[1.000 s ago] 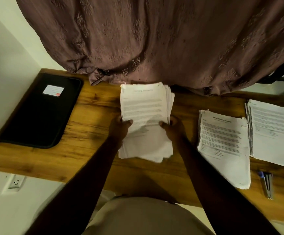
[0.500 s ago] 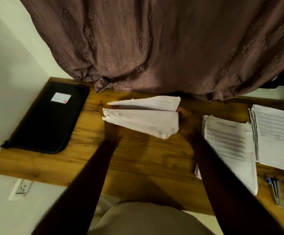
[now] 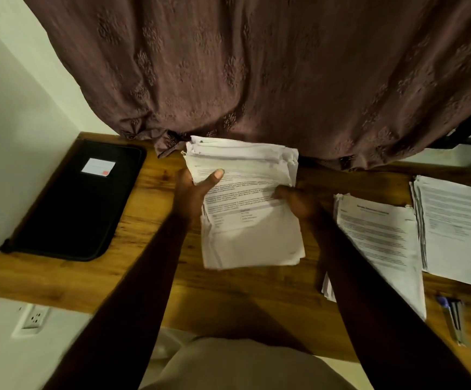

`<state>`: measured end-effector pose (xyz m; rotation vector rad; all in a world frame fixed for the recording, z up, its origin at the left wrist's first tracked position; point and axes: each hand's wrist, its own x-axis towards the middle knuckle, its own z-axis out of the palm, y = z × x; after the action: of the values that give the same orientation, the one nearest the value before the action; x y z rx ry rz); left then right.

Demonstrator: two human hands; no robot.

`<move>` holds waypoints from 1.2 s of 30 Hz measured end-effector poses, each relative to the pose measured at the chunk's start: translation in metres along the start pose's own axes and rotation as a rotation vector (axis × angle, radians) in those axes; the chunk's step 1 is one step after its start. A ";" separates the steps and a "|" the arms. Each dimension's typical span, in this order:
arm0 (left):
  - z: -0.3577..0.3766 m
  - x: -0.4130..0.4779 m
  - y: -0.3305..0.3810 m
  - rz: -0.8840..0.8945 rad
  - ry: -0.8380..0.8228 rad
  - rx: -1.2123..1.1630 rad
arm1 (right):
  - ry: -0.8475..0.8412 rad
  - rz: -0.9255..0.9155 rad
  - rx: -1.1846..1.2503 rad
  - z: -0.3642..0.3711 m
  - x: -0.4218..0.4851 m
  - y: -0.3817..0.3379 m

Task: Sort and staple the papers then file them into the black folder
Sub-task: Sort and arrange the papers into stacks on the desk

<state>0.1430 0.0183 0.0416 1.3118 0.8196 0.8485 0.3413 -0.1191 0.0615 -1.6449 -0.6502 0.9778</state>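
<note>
A thick stack of printed papers (image 3: 252, 237) is held above the middle of the wooden desk (image 3: 149, 209). My left hand (image 3: 193, 192) grips its left edge, thumb on the top sheet. My right hand (image 3: 299, 202) grips its right edge. The black folder (image 3: 76, 204) lies closed at the desk's left end, with a white label on its cover. Two more paper piles lie to the right: a nearer pile (image 3: 380, 243) and a far-right pile (image 3: 459, 229). A stapler (image 3: 455, 322) lies near the front right edge of the desk.
A brown patterned curtain (image 3: 256, 74) hangs over the back of the desk and touches its far edge. A white wall borders the desk on the left, with a wall socket (image 3: 33, 319) below the desk's front edge.
Both hands lifted the stack off the desk, stood it on edge, and now hold it tilted flatter, with the printed side towards me.
</note>
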 end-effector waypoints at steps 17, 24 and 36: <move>0.041 -0.016 0.026 0.140 0.217 -0.101 | 0.141 -0.207 0.059 0.009 -0.004 0.002; 0.035 -0.028 -0.004 0.107 0.128 0.105 | 0.146 -0.133 -0.107 0.020 -0.002 0.027; 0.032 -0.024 -0.021 0.055 0.119 0.157 | 0.138 -0.117 -0.133 0.027 0.010 0.048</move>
<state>0.1614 -0.0190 0.0236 1.4367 0.9633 0.9277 0.3205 -0.1113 0.0104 -1.7524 -0.7222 0.7433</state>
